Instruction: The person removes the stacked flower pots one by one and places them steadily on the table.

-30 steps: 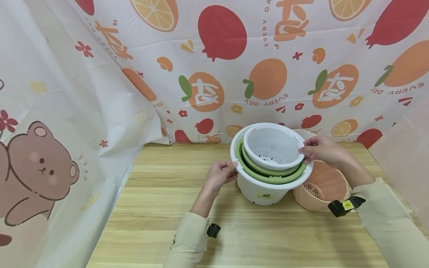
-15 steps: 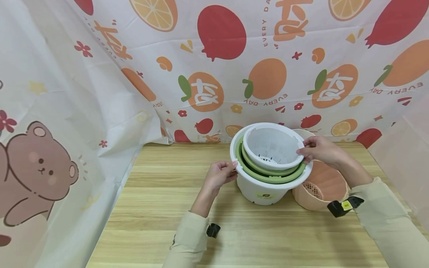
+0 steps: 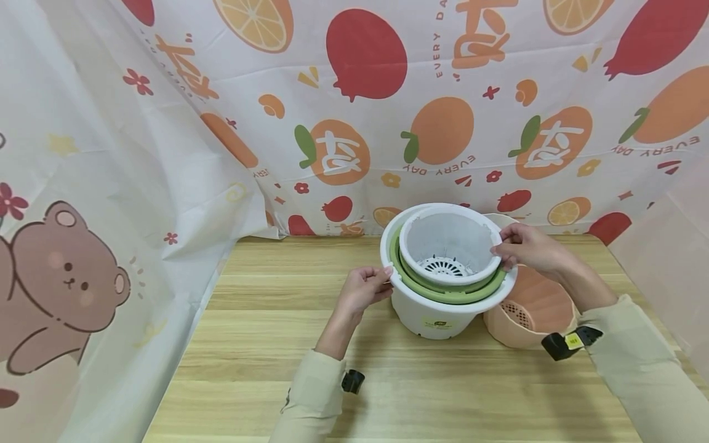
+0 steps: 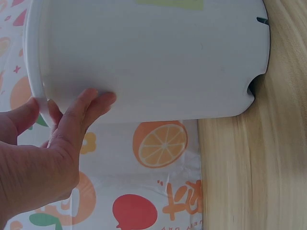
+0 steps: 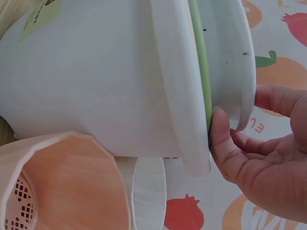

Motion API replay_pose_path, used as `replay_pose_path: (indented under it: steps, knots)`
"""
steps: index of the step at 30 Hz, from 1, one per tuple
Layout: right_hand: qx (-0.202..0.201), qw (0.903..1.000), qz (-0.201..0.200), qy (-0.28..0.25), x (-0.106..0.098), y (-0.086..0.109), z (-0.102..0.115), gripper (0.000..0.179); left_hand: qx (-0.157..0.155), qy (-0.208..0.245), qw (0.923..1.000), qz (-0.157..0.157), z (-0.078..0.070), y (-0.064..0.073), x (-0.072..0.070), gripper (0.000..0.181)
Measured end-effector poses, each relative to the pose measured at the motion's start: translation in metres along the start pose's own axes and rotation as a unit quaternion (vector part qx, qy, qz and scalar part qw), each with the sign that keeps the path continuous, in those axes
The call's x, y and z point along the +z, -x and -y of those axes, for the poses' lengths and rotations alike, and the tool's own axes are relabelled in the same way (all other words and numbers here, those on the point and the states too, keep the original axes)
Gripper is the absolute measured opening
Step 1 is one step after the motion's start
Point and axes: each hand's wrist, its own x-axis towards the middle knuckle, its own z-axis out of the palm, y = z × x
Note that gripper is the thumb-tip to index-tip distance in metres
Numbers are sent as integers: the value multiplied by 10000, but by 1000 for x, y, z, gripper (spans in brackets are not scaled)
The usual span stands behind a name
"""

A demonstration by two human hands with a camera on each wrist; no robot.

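Observation:
A large white pot [image 3: 412,311] stands upright on the table, with a green pot [image 3: 440,295] nested in it. A smaller white pot [image 3: 451,237] with a slotted bottom sits innermost, its rim raised above the green one. My left hand [image 3: 362,289] pinches the large pot's rim at the left, fingers resting on its outer wall [image 4: 158,62]. At the other side, my right hand [image 3: 528,247] pinches the small white pot's rim [image 5: 244,62]. Its thumb goes inside the rim, and its fingertips are below it, right at the green rim [image 5: 204,72].
A peach pot [image 3: 545,295] with a perforated bottom leans on its side, close to the right of the stack. Behind it a cream-white pot [image 3: 503,220] is partly hidden. A fruit-print curtain [image 3: 382,147] hangs along the back edge of the wooden table [image 3: 266,332].
The small white pot has tilted toward me and sunk slightly into the stack, so more of its slotted bottom shows. Both hands have kept their places.

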Motion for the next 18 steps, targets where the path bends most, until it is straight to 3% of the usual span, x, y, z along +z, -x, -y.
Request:
replay_pose_path:
  steps: [18]
  knots:
    - [-44, 10000, -15, 39, 1, 0, 1, 30, 7, -1, 10000, -11, 2, 0, 0, 23]
